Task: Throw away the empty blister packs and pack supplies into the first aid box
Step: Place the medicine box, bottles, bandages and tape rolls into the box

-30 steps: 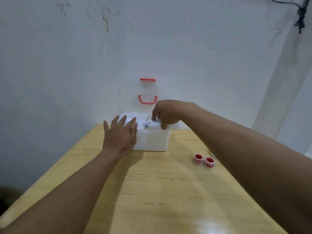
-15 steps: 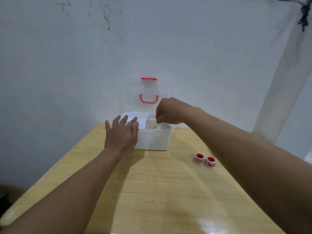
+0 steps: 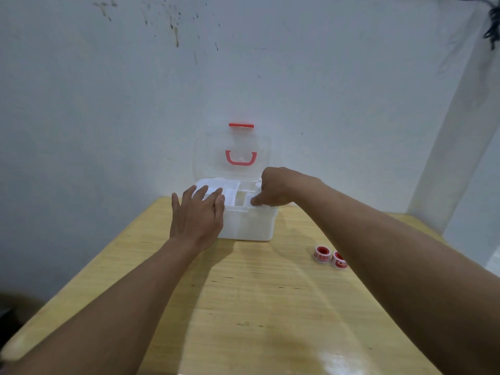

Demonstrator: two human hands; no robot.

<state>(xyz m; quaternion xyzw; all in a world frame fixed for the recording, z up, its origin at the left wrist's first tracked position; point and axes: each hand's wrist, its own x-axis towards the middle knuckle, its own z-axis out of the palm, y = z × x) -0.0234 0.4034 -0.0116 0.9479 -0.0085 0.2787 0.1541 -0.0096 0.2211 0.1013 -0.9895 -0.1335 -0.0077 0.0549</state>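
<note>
A white first aid box sits at the far end of a wooden table, against a pale wall. Its clear lid stands open and upright, with a red handle and a red latch at the top edge.

The left hand lies flat against the box's near left corner, fingers spread and straight, their tips resting over the rim. The right hand reaches over the right side of the box, fingers curled downward with the tips at the front rim of the right compartment. White against white, it is hard to tell whether they pinch anything or only touch the plastic.

Two red-and-white tape rolls lie on the table well to the right of the box, touching each other. The right forearm crosses in front of the nearer one and hides part of it. A dark cable hangs in the top right corner.

A second ago the right hand held a small white item with a blue-printed label above the box. That item no longer shows, and the hand now sits lower, at the rim. The left hand has stayed in place.
</note>
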